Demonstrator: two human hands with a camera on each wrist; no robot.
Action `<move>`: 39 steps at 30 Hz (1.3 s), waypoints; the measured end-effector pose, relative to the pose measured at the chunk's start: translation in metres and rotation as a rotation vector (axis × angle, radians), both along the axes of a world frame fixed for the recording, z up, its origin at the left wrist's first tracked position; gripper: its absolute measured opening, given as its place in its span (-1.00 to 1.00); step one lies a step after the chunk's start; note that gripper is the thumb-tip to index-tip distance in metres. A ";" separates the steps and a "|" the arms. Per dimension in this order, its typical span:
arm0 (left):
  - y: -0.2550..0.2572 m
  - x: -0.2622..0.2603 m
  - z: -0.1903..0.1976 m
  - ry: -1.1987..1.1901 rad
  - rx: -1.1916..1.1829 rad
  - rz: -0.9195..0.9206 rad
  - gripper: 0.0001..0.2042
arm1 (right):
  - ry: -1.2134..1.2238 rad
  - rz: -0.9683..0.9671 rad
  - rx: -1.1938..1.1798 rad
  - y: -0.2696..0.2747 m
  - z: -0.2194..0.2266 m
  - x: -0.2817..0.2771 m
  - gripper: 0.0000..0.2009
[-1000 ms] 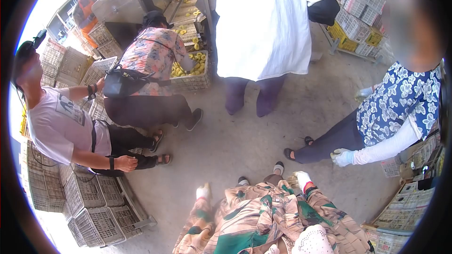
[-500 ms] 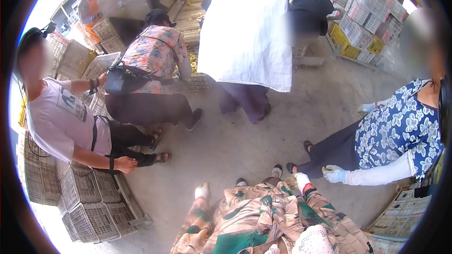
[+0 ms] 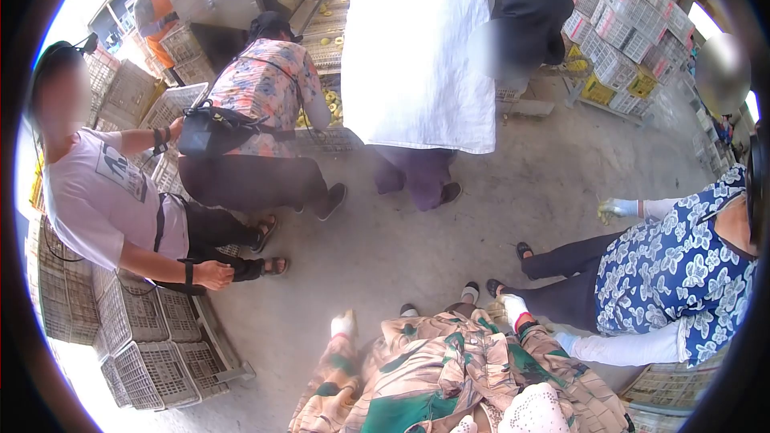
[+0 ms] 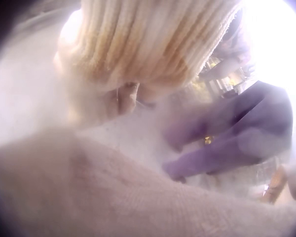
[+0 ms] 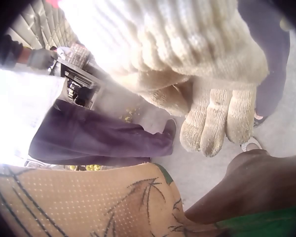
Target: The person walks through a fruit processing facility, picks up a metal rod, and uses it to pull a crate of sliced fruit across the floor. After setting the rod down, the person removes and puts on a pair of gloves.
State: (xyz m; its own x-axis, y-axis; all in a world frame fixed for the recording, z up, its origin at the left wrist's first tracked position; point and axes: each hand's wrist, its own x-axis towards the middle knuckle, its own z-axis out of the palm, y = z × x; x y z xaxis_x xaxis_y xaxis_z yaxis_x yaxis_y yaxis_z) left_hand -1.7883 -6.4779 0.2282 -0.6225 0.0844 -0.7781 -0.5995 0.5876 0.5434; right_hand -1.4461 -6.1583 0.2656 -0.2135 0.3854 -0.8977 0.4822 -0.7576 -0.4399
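Note:
In the head view my left hand (image 3: pixel 343 325), in a white knitted glove, hangs beside the patterned clothing (image 3: pixel 433 361). Only the ribbed cuff (image 4: pixel 143 39) and part of the glove show in the left wrist view, blurred, and its fingertips are mostly hidden. On the other side hangs my right hand (image 3: pixel 512 309), gloved the same way. Its fingers (image 5: pixel 214 118) droop loosely curled in the right wrist view, holding nothing. Closest to it is the dark trouser leg of the person in the blue floral blouse (image 3: pixel 670 265).
A person in a white garment (image 3: pixel 421 56) stands ahead, near a conveyor (image 3: pixel 333 32) with yellow-green fruit. At left are a person in a white T-shirt (image 3: pixel 104 192), another in a floral shirt (image 3: pixel 257 84), and stacked crates (image 3: pixel 156 373). More crates (image 3: pixel 618 56) stand at back right.
The person in white has shifted left and turned. The person in the blue blouse has come nearer along the right side, one gloved hand now partly behind my right sleeve. My hands have barely moved.

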 end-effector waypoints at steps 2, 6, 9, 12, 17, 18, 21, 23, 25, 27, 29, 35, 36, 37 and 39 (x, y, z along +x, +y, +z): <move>0.005 -0.003 0.002 0.013 -0.016 0.007 -0.75 | 0.003 -0.004 0.017 0.005 0.005 -0.004 -0.59; 0.012 -0.007 0.000 0.005 0.005 0.031 -0.74 | 0.010 -0.021 -0.015 0.017 0.026 -0.015 -0.60; 0.013 -0.010 -0.009 -0.016 0.004 0.054 -0.73 | 0.033 -0.035 -0.068 0.025 0.027 -0.016 -0.58; 0.018 -0.009 -0.001 -0.021 0.029 0.097 -0.72 | 0.054 -0.021 -0.125 0.029 0.032 -0.019 -0.57; 0.013 -0.016 -0.013 -0.003 0.047 0.091 -0.72 | 0.031 -0.004 -0.052 0.024 0.033 -0.030 -0.59; 0.012 -0.018 -0.015 -0.001 0.044 0.084 -0.72 | 0.035 -0.005 -0.036 0.023 0.025 -0.030 -0.60; 0.008 -0.025 -0.024 0.001 0.043 0.073 -0.72 | 0.027 0.003 0.019 0.018 0.010 -0.035 -0.64; 0.006 -0.030 -0.030 0.002 0.028 0.062 -0.73 | 0.014 0.024 -0.013 0.023 -0.004 -0.035 -0.67; 0.007 -0.031 -0.033 -0.001 0.020 0.067 -0.74 | 0.013 0.025 0.000 0.024 -0.006 -0.037 -0.69; 0.008 -0.034 -0.032 -0.008 0.020 0.086 -0.74 | 0.024 0.004 0.058 0.019 0.005 -0.046 -0.68; 0.010 -0.034 -0.028 -0.004 0.016 0.094 -0.74 | 0.052 0.002 0.032 0.022 0.001 -0.047 -0.69; 0.016 -0.039 -0.028 -0.008 0.005 0.134 -0.63 | 0.103 -0.015 -0.040 0.039 -0.009 -0.046 -0.71; 0.018 -0.041 -0.029 -0.008 0.000 0.132 -0.63 | 0.104 -0.023 -0.048 0.043 -0.004 -0.049 -0.72; 0.020 -0.043 -0.032 -0.002 -0.004 0.123 -0.63 | 0.079 0.003 -0.037 0.048 -0.004 -0.054 -0.72; 0.025 -0.046 -0.039 0.010 -0.014 0.103 -0.62 | 0.029 0.053 -0.015 0.059 -0.002 -0.061 -0.73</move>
